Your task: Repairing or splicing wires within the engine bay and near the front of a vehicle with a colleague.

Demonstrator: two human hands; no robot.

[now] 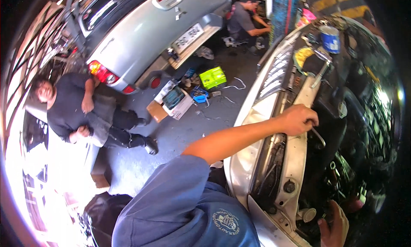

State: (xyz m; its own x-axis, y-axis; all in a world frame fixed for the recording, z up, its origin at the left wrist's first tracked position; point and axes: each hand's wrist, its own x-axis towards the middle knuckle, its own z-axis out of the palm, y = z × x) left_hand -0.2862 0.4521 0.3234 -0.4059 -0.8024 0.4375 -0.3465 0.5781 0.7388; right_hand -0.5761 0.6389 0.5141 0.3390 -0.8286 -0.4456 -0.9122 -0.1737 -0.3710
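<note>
My left hand (297, 119) is closed above the pale front crossmember (298, 155) of an open engine bay. A slim metal wrench (318, 138) sticks out of its fingers toward the engine. Lower down, at the bottom right, my right hand (336, 230) is partly in view among the engine parts. Its thumb and fingers are apart, with a dark gap between them. A round pale cap-like part (307, 214) lies beside it. Farther up, a ratchet (321, 74) rests on the crossmember. A ring-shaped metal end (332, 165) shows in the dark engine bay.
A blue can (330, 39) and a yellow round item (304, 56) sit at the bay's far end. Behind stands a silver pickup (141, 32). A lime-green case (212, 77) and an open box (177, 102) lie on the floor. One person (81, 105) stands left; another (244, 20) crouches by a blue post (284, 11).
</note>
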